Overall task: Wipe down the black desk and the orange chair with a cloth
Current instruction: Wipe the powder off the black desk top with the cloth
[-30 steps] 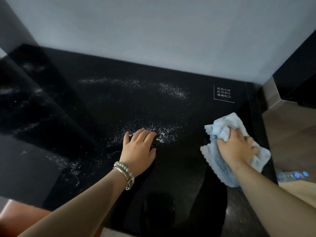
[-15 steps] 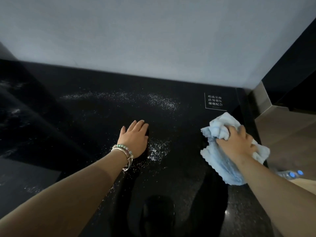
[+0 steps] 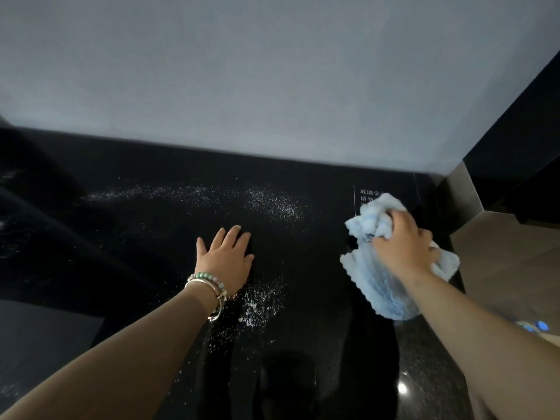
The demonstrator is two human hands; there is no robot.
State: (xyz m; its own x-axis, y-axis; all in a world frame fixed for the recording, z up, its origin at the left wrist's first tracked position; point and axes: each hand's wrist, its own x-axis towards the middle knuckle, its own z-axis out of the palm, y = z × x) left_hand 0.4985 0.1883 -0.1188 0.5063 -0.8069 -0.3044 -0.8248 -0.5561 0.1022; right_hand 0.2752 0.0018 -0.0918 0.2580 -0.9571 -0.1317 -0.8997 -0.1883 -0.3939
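The glossy black desk [image 3: 312,328] fills the lower half of the view and runs back to a grey wall. White powdery specks [image 3: 260,203] lie in a band across its far side, and a smaller patch [image 3: 262,301] sits beside my left wrist. My left hand [image 3: 225,257] lies flat on the desk, fingers apart, holding nothing. A light blue cloth [image 3: 380,286] is bunched on the desk's right part, and my right hand [image 3: 403,244] grips it from above. The orange chair is out of sight.
A grey wall [image 3: 272,80] stands behind the desk. White printed text [image 3: 368,194] marks the desk's far right corner, partly covered by the cloth. The desk's right edge drops to a brown floor [image 3: 509,262]. Small blue objects [image 3: 535,325] lie on that floor.
My right hand has pushed the cloth farther back, onto the printed text. My left hand has slid forward past the near powder patch. The view has tilted up, and the orange chair corner has left the frame.
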